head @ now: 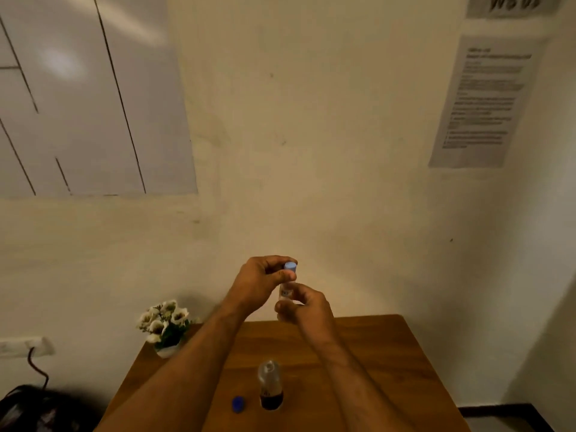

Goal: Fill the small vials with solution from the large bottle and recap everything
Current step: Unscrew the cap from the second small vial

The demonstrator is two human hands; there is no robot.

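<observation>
I hold a small clear vial upright in the air above the far edge of the wooden table. My right hand grips its lower body. My left hand pinches the light blue cap that sits on top of the vial. The large bottle stands uncapped near the table's front, with dark liquid in its bottom part. Its dark blue cap lies on the table just left of it.
A small pot of white flowers stands at the table's far left corner. A printed sheet hangs on the wall at the right. A wall socket with a cable and a dark bag are at the lower left.
</observation>
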